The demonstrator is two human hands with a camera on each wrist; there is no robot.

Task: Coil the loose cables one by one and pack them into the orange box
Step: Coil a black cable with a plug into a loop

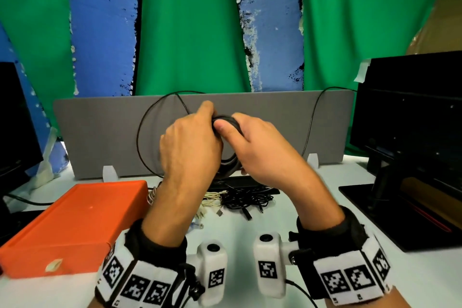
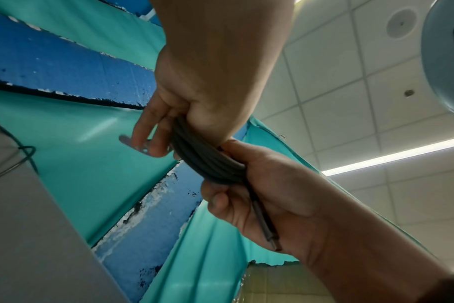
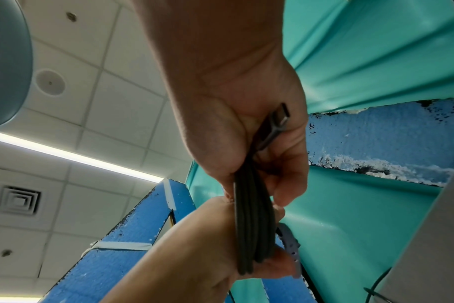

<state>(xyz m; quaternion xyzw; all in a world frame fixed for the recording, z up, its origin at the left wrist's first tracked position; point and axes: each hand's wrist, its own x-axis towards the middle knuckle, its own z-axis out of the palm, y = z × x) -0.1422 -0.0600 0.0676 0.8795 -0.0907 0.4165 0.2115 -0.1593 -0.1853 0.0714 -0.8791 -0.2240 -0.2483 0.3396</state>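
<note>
Both hands hold one coiled dark cable point(image 1: 228, 117) in the air above the table. My left hand point(image 1: 192, 137) grips the coil's left side. My right hand point(image 1: 255, 142) grips its right side, thumb on top. In the left wrist view the bundle point(image 2: 208, 162) runs from my left palm into my right hand. The right wrist view shows the strands point(image 3: 252, 225) and a flat connector point(image 3: 277, 121) lying across my right palm. A grey perforated strap point(image 2: 135, 144) sticks out by my left fingers. The orange box point(image 1: 75, 220) sits at the left, lid down.
A tangle of loose black cables point(image 1: 246, 197) and a beige one point(image 1: 212, 200) lie on the white table point(image 1: 232, 225) under my hands. A grey divider panel point(image 1: 100, 132) stands behind, with thin black wire loops against it. Monitors flank the table at the right point(image 1: 412, 112) and left point(image 1: 12, 120).
</note>
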